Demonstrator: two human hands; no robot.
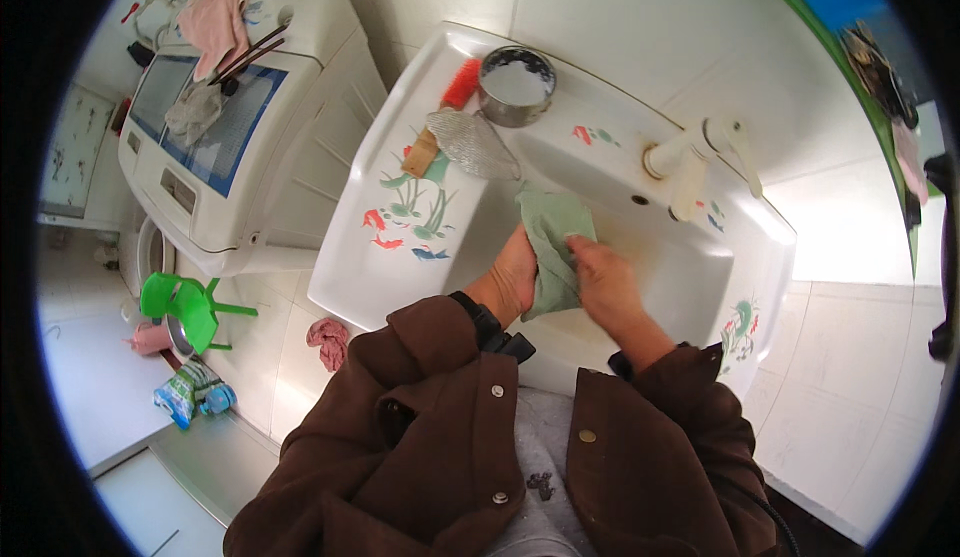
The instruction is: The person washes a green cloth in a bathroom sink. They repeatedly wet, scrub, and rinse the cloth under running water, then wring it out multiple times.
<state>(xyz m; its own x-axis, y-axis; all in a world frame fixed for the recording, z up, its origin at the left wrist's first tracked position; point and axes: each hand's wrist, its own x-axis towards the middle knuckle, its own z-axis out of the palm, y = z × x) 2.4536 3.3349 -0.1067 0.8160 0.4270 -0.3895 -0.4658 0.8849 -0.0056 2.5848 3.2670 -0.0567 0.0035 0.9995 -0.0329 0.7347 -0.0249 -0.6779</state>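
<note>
Head: cloth (555,247) over open, rimmed basin (685,282)

No readable lettering anywhere

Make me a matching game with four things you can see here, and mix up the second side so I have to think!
Things:
1. cloth
2. round pot
3. little chair
4. pink towel

Clues:
A. draped on the washing machine
B. bright green, with legs
C. held by the left hand and right hand
D. metal, sitting on the sink's back ledge

Right pairs: 1-C, 2-D, 3-B, 4-A.
</note>
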